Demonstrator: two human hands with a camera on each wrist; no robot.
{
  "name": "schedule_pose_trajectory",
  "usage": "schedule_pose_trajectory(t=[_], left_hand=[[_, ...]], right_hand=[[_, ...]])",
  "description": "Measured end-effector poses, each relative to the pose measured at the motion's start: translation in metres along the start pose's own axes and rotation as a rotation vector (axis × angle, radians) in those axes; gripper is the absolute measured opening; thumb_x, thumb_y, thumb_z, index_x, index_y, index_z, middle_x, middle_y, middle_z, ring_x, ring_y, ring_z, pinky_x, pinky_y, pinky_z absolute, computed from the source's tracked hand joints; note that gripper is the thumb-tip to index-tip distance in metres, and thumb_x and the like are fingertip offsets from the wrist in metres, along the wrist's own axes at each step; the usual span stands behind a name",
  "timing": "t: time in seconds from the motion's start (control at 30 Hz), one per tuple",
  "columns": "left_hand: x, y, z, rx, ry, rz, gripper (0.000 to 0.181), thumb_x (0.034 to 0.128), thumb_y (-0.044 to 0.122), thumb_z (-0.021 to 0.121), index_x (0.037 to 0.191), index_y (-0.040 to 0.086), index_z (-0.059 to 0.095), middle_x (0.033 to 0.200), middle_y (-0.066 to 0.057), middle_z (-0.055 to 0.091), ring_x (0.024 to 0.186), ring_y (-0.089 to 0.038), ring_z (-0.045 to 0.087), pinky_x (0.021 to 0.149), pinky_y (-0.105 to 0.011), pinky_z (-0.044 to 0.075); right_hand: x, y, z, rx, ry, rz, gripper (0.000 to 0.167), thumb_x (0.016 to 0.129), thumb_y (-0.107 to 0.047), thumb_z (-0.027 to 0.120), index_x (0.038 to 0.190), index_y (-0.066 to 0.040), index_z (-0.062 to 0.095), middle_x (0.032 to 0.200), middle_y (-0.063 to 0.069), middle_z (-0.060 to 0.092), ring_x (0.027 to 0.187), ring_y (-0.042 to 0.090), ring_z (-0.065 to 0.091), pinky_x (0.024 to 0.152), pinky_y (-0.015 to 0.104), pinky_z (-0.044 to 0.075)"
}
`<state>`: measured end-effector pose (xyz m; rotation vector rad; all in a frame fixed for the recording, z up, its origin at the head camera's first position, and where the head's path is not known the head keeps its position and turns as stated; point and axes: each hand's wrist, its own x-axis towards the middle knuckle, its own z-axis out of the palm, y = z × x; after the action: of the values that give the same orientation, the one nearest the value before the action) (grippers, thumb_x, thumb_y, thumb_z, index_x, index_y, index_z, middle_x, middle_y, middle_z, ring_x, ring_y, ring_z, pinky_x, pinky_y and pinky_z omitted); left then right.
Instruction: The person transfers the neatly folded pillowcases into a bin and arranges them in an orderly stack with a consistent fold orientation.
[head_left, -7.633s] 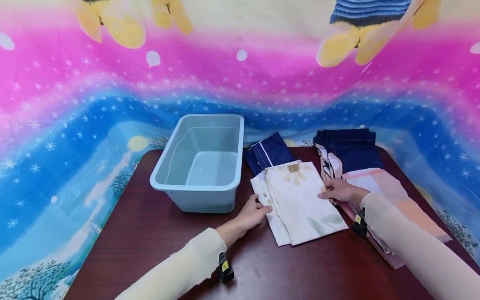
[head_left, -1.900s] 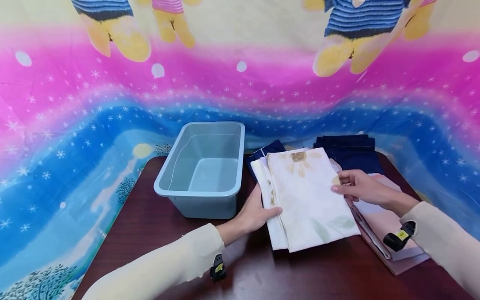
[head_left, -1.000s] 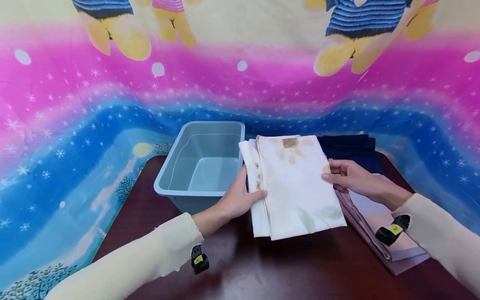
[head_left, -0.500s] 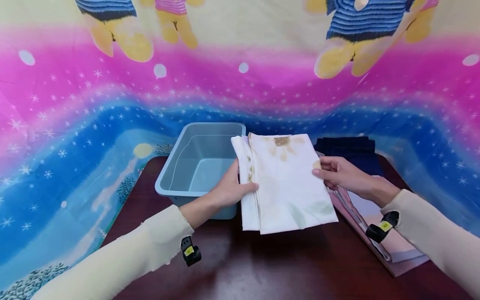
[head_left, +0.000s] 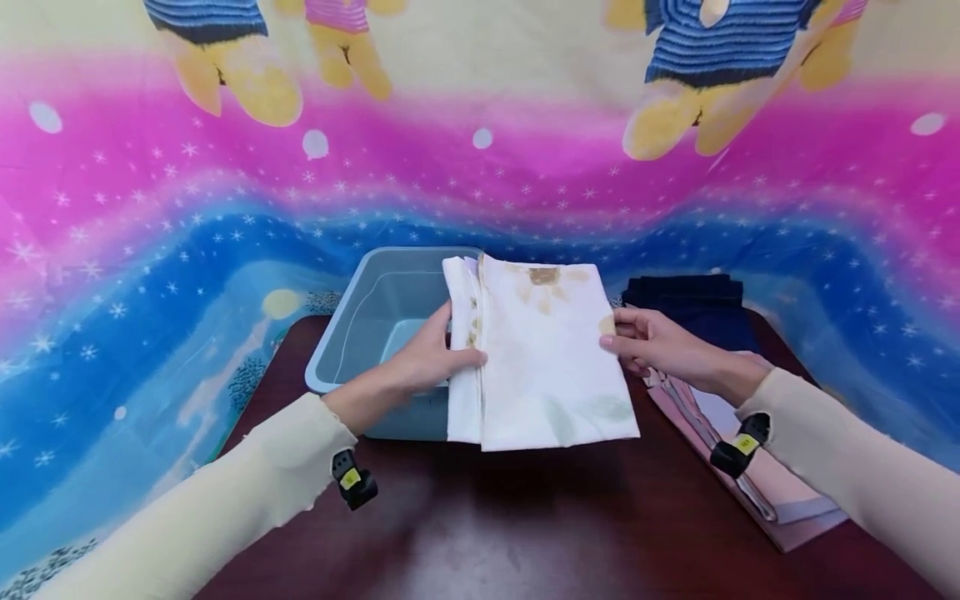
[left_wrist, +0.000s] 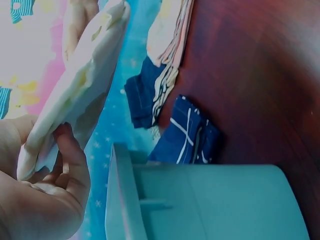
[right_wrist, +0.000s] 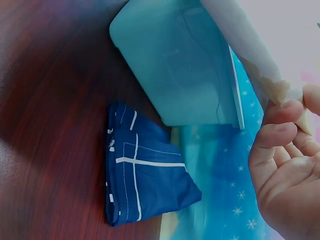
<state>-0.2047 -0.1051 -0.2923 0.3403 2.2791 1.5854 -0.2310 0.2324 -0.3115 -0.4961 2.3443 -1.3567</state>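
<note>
On my head feed, the left hand (head_left: 427,357) grips a folded white cloth (head_left: 551,358) at its nine o'clock edge while the right hand (head_left: 667,346) pinches three o'clock, holding it above the table (head_left: 517,558). From the cloth, the tub (head_left: 408,421) sits toward ten, a navy bundle (head_left: 690,306) at two, a pink bundle (head_left: 798,492) at four. My left wrist feed puts the cloth at ten, the tub at five, a white-lined navy cloth (left_wrist: 181,135) just beside it. On my right wrist feed, the pinch shows at three, that navy cloth at six.

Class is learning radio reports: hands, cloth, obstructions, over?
Left hand, right hand gripping flowered cloth. Cloth held above table. Possible obstacle: tub, partly behind cloth.
</note>
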Motion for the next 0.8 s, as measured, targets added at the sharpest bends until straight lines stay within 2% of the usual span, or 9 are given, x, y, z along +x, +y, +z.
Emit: schedule_pose_trajectory(t=[0.27,0.57,0.8], left_hand=[[0.003,-0.003,-0.019,0.043,-0.031,0.028,0.082,0.0975,0.013,0.064,0.162,0.026,0.014,0.136,-0.017,0.059,0.113,-0.031,0.069,0.087,-0.040,0.060],[0.000,-0.007,-0.044,0.116,-0.077,0.047,0.080,0.0983,0.015,0.064,0.161,0.023,0.015,0.134,-0.016,0.061,0.108,-0.026,0.072,0.087,-0.040,0.060],[-0.001,-0.011,-0.063,0.149,-0.117,0.063,0.078,0.0989,0.014,0.064,0.160,0.020,0.016,0.134,-0.016,0.060,0.110,-0.025,0.071,0.090,-0.040,0.059]], right_hand=[[0.010,-0.008,0.004,0.006,-0.007,0.010,0.039,0.102,-0.034,0.060,0.125,-0.004,0.050,0.086,0.008,0.056,0.058,0.016,0.041,0.055,0.034,0.044],[0.018,-0.016,0.012,0.002,-0.020,-0.029,0.032,0.103,-0.032,0.060,0.118,-0.004,0.054,0.072,0.004,0.050,0.056,0.015,0.044,0.054,0.031,0.043],[0.026,-0.023,0.022,0.039,-0.017,-0.021,0.033,0.101,-0.034,0.062,0.116,-0.006,0.054,0.074,0.003,0.051,0.060,0.014,0.045,0.057,0.030,0.043]])
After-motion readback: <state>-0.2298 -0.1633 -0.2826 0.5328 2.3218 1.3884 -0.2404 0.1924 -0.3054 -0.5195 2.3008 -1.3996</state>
